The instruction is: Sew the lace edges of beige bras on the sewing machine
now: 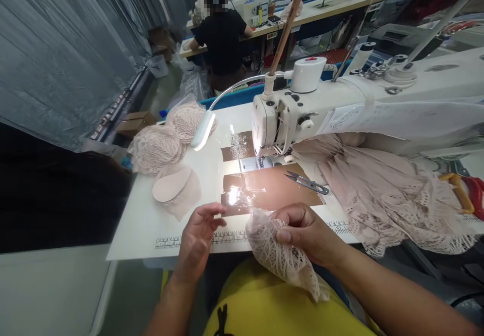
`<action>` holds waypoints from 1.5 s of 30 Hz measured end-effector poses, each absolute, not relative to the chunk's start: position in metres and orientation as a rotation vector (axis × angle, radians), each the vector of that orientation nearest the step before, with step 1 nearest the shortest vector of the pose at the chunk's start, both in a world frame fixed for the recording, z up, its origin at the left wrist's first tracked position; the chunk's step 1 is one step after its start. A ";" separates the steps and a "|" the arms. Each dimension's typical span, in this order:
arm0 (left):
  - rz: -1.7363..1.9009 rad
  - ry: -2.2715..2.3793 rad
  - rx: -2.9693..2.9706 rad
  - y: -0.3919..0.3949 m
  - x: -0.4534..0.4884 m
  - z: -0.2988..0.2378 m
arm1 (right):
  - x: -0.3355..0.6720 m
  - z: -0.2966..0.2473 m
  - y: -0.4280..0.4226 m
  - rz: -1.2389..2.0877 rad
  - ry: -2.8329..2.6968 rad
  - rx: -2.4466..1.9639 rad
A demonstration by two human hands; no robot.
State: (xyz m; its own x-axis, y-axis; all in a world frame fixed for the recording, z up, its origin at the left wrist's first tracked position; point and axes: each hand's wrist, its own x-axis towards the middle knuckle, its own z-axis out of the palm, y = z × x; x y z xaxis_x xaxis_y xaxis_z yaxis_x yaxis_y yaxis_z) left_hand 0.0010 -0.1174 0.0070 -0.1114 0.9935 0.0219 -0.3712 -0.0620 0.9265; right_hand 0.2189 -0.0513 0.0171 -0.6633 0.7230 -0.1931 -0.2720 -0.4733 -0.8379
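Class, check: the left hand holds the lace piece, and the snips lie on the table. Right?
Not quite. In the head view the right hand holds the lace piece; the left hand is open. The snips do lie on the table.

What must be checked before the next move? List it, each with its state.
1. Grip: right hand pinches lace piece: ok.
2. Free hand: left hand open and empty, beside the lace piece: ok.
3. Tools off the sewing area: snips lie on brown plate: not ok.
4. Light: lamp lit, glare on the plate: ok.
5. Threading at machine head: cannot tell.
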 end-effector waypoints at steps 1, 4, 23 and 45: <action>1.401 1.006 1.070 -0.114 0.001 0.014 | 0.218 0.018 -0.049 2.145 -1.215 -0.696; 1.013 0.981 1.242 -0.105 0.000 0.020 | 0.218 0.022 -0.043 2.016 -1.547 -0.623; 1.138 0.640 0.562 -0.129 0.006 -0.012 | 0.205 0.025 -0.040 1.943 -1.140 -0.589; 0.896 1.075 1.474 -0.119 -0.007 0.027 | 0.203 0.041 -0.057 1.462 -2.200 -0.518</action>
State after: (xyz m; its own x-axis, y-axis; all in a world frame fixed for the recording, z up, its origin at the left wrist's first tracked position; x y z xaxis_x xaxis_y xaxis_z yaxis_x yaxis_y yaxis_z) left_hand -0.0065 -0.1189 0.0272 0.3145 0.9492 -0.0113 0.1594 -0.0411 0.9864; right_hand 0.2031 -0.0569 0.0411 -0.8303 0.5348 0.1568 0.0628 0.3693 -0.9272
